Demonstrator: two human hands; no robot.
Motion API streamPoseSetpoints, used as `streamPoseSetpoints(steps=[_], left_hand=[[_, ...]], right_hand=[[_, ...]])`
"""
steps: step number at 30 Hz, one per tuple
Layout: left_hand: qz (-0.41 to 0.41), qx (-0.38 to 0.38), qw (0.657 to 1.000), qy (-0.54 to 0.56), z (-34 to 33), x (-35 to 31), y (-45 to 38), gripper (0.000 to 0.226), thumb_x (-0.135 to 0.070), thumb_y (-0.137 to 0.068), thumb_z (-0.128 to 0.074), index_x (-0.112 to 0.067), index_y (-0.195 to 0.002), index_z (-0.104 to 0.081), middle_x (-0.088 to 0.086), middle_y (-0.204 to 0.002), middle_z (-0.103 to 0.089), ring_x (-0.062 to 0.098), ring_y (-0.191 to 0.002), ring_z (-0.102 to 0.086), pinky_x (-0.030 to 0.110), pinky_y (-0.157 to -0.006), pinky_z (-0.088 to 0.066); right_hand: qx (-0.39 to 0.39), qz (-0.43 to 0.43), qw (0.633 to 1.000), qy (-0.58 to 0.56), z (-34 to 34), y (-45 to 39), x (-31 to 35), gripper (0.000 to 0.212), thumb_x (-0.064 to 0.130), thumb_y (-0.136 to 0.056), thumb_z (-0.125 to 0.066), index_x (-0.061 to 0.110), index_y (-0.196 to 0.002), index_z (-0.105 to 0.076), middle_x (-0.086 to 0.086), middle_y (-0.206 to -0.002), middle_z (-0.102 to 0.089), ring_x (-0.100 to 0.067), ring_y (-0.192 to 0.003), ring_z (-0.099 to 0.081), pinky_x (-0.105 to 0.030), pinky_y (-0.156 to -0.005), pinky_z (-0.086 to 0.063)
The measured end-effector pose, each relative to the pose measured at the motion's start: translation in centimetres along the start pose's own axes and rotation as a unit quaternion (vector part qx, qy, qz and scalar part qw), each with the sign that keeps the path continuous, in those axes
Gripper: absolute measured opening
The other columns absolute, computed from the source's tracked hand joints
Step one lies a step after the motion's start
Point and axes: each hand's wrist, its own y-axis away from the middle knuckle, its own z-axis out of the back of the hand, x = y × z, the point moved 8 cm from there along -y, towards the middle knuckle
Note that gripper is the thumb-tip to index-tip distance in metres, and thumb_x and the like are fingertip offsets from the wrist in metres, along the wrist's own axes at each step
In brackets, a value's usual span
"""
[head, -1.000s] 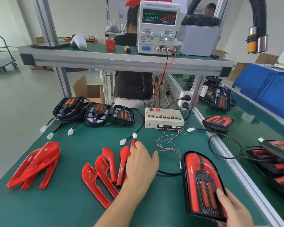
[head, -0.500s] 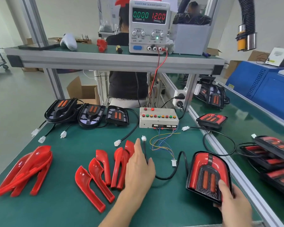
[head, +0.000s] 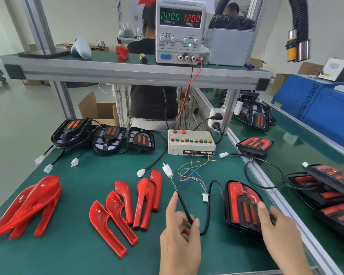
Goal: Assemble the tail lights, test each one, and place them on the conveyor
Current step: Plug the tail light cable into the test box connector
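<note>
One red-and-black tail light (head: pixel 243 205), two orange bars, black cable (head: pixel 182 201).

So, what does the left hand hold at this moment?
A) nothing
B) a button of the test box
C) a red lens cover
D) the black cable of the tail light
D: the left hand pinches the black cable, whose white connector points up toward the test box.

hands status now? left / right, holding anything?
Left hand: pinching the tail light's black cable between thumb and fingers.
Right hand: open, fingers resting on the assembled tail light.
</note>
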Motion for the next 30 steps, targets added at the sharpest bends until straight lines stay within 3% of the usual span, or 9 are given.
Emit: streamPoseSetpoints(steps=[3, 6, 8, 11, 14, 17, 21, 26, 30], left_hand=[[-0.017, 0.011, 1.000, -0.011, -0.4, -0.1, 0.5, 0.087, -0.020, -0.082, -0.065, -0.066, -0.143, -0.023, -0.010, -0.078, -0.066, 0.012, -0.055, -0.061, 0.015, -0.056, -0.048], [-0.039, 0.033, 0.998, -0.023, -1.0, -0.4, 0.9, 0.088, -0.022, -0.082, -0.065, -0.064, -0.145, -0.021, -0.012, -0.078, -0.066, 0.010, -0.056, -0.060, 0.014, -0.057, -0.049], [-0.057, 0.057, 0.996, -0.041, -1.4, -0.6, 1.2, 0.088, -0.023, -0.082, -0.067, -0.062, -0.147, -0.020, -0.014, -0.075, -0.064, 0.007, -0.056, -0.060, 0.013, -0.058, -0.050], [-0.073, 0.115, 0.989, -0.052, -2.2, -0.8, 1.5, 0.084, -0.029, -0.083, -0.066, -0.058, -0.147, -0.021, -0.019, -0.078, -0.066, 0.001, -0.061, -0.064, 0.011, -0.062, -0.050], [-0.071, 0.115, 0.991, -0.017, -1.2, -1.1, 0.5, 0.055, -0.032, -0.085, -0.062, -0.051, -0.134, -0.046, -0.016, -0.087, -0.072, 0.009, -0.065, -0.069, 0.014, -0.062, -0.051], [0.034, 0.031, 0.999, 0.000, 0.4, 0.5, -3.5, 0.004, -0.036, -0.094, -0.059, -0.038, -0.093, -0.063, -0.006, -0.074, -0.070, 0.019, -0.059, -0.067, 0.024, -0.056, -0.052], [0.120, 0.118, 0.974, -0.154, -3.0, 3.2, -8.8, 0.020, -0.030, -0.095, -0.061, -0.018, -0.080, -0.067, -0.001, -0.069, -0.071, 0.026, -0.070, -0.071, 0.042, -0.071, -0.058], [0.142, 0.255, 0.907, -0.302, -8.4, 5.4, -11.0, 0.030, -0.044, -0.089, -0.069, -0.015, -0.098, -0.066, 0.009, -0.106, -0.071, 0.030, -0.102, -0.065, 0.030, -0.078, -0.048], [0.127, 0.238, 0.919, -0.289, -8.9, 5.2, -11.4, 0.028, -0.039, -0.086, -0.071, -0.017, -0.075, -0.058, 0.005, -0.082, -0.066, 0.027, -0.080, -0.061, 0.027, -0.066, -0.044]], right_hand=[[-0.142, 0.115, 0.982, -0.046, 2.4, 2.5, 3.6, 0.048, 0.047, -0.100, -0.047, 0.012, -0.121, -0.072, -0.010, -0.116, -0.068, -0.035, -0.113, -0.057, -0.044, -0.101, -0.041], [-0.060, 0.233, 0.956, -0.171, 1.0, 5.3, 9.3, 0.025, 0.037, -0.093, -0.060, 0.031, -0.112, -0.074, 0.016, -0.092, -0.073, -0.005, -0.086, -0.068, -0.012, -0.079, -0.046], [0.060, 0.251, 0.944, -0.205, -1.7, 5.4, 12.3, 0.023, 0.034, -0.094, -0.066, 0.039, -0.116, -0.070, 0.020, -0.089, -0.075, 0.002, -0.085, -0.069, -0.008, -0.077, -0.046], [0.189, 0.227, 0.917, -0.269, -4.9, 5.0, 15.7, 0.022, 0.033, -0.097, -0.066, 0.036, -0.119, -0.070, 0.014, -0.090, -0.077, -0.004, -0.084, -0.073, -0.021, -0.078, -0.054], [0.125, 0.218, 0.909, -0.334, -4.5, 3.6, 16.0, 0.011, 0.027, -0.099, -0.066, 0.033, -0.097, -0.075, 0.003, -0.071, -0.072, -0.008, -0.060, -0.065, -0.019, -0.057, -0.050], [0.052, 0.131, 0.901, -0.411, -3.2, 1.8, 12.7, 0.012, 0.024, -0.100, -0.064, 0.025, -0.094, -0.074, 0.003, -0.061, -0.063, -0.010, -0.052, -0.051, -0.020, -0.048, -0.042], [0.065, 0.036, 0.881, -0.468, -3.7, 2.2, 9.5, 0.019, 0.019, -0.099, -0.062, 0.013, -0.082, -0.068, -0.005, -0.061, -0.049, -0.012, -0.045, -0.035, -0.018, -0.039, -0.028], [0.084, 0.022, 0.887, -0.453, -4.1, 3.0, 8.5, 0.033, 0.028, -0.101, -0.059, 0.006, -0.077, -0.066, -0.004, -0.057, -0.039, -0.012, -0.044, -0.026, -0.016, -0.038, -0.022], [0.097, 0.027, 0.895, -0.434, -4.7, 3.1, 8.3, 0.036, 0.030, -0.098, -0.064, 0.016, -0.064, -0.063, -0.004, -0.055, -0.046, -0.013, -0.044, -0.032, -0.016, -0.038, -0.026]])
